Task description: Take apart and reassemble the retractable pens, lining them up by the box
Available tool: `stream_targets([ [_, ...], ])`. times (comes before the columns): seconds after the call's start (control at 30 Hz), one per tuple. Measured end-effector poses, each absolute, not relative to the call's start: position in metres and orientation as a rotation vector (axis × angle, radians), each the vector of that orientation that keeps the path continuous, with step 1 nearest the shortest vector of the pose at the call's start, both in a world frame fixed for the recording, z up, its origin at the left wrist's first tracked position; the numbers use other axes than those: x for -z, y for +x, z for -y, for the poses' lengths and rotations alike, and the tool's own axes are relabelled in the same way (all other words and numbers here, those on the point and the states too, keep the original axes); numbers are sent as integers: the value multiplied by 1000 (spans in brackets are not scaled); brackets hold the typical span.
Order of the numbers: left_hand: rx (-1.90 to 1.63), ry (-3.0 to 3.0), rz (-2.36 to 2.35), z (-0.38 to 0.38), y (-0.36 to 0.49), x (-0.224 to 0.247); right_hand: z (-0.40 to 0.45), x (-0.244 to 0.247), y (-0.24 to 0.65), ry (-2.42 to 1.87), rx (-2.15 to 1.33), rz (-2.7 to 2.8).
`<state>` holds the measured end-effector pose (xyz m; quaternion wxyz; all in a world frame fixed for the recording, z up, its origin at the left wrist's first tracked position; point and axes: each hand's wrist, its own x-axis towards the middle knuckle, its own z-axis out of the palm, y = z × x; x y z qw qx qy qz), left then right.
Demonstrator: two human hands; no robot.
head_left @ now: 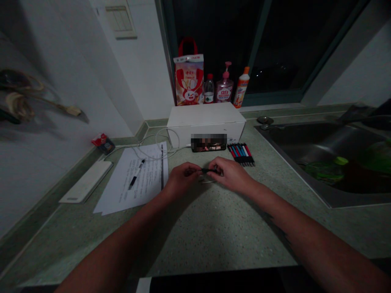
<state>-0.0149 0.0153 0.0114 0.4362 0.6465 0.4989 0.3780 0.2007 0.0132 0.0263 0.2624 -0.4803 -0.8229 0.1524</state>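
My left hand [181, 179] and my right hand [230, 175] meet above the speckled green countertop [207, 232], pinching a slim black pen [209, 171] between their fingertips. Much of the pen is hidden by my fingers. A thin pale item [207, 182] lies just below my hands, too dim to identify. A row of several colored pens [240, 154] lies just beyond my right hand. To the left, a black pen [136, 174] rests on printed white sheets [149, 179].
A phone [208, 142] lies before a white box [205, 122], with bottles [224, 87] and a printed bag [188, 79] behind. A white cable [155, 142] crosses the papers' top. A steel sink [320, 162] is at right, a white flat board [87, 182] at left.
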Motion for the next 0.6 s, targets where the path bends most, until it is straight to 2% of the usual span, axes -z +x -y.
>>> stream_targets([
  [0.6, -969, 1526, -1194, -16, -13, -9, -12, -20, 198, -1086, -395, 2228],
])
